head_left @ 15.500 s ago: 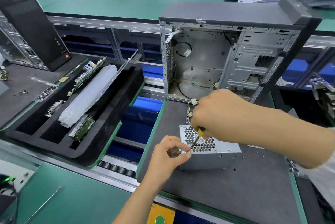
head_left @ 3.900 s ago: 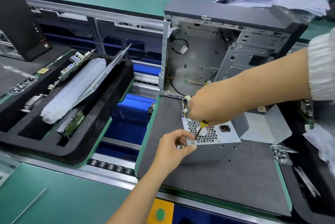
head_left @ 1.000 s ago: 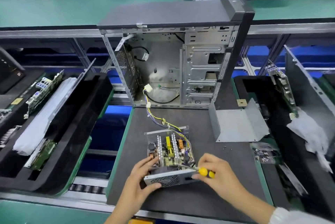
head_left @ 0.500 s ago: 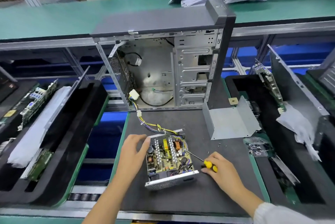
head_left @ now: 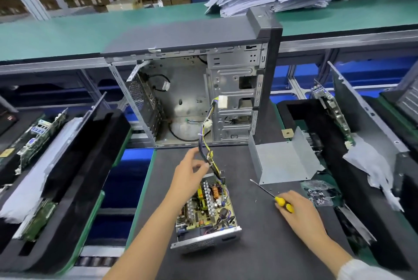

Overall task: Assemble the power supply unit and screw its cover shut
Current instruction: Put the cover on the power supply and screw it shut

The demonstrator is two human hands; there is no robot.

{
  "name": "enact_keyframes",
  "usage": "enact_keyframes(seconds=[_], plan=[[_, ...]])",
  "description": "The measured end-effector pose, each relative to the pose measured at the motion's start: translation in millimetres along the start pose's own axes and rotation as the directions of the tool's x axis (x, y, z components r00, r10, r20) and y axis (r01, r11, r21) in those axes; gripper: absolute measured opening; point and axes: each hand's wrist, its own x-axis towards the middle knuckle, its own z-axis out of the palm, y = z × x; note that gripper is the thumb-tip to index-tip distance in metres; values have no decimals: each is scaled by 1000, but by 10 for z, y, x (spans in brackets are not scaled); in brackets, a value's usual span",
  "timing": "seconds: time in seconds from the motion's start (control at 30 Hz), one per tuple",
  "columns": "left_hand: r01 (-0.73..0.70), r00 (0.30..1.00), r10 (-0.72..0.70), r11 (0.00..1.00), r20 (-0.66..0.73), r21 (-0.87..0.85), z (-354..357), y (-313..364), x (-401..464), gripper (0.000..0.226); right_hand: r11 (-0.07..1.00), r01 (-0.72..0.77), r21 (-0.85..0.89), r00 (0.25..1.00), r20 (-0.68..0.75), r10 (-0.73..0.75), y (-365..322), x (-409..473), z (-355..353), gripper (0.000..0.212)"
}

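**Loose Wires Could Foul the Cover**

While the left hand (head_left: 188, 176) pinches the wire bundle (head_left: 207, 144) above the open power supply unit (head_left: 207, 214) near the mat's (head_left: 260, 245) front edge, the right hand (head_left: 298, 210) grips the screwdriver (head_left: 274, 197). The cover (head_left: 285, 162) lies apart, rightward; trapped wires would likely stop it seating.

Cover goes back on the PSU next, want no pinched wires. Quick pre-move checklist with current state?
1. Power supply unit sits flat on the mat, board exposed: ok.
2. Wire bundle lifted out of the box by the left hand: ok.
3. Metal cover free, beside the unit, untouched: ok.
4. Screwdriver held in the right hand: ok.
5. Bag of screws right of the mat: ok.
6. Loose screws lying inside the unit: cannot tell.
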Motion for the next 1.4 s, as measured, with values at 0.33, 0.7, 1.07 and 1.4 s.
enact_keyframes(seconds=[0.33, 0.7, 1.07, 1.4], plan=[[-128, 967, 61, 956, 246, 266, 256, 179, 321, 26, 992, 61, 107, 997, 48, -67, 111, 118, -136, 20], [6, 964, -68, 973, 259, 232, 439, 83, 528, 19, 884, 80, 460, 985, 100, -141, -790, 211, 59, 15], [282, 890, -328, 942, 318, 182, 387, 170, 666, 34, 685, -137, 715, 990, 83, 111, -957, 696, 504, 8], [161, 902, -268, 937, 338, 311, 377, 34, 696, 44, 526, -289, 800, 954, 288, 85, -974, 685, 587, 10]])
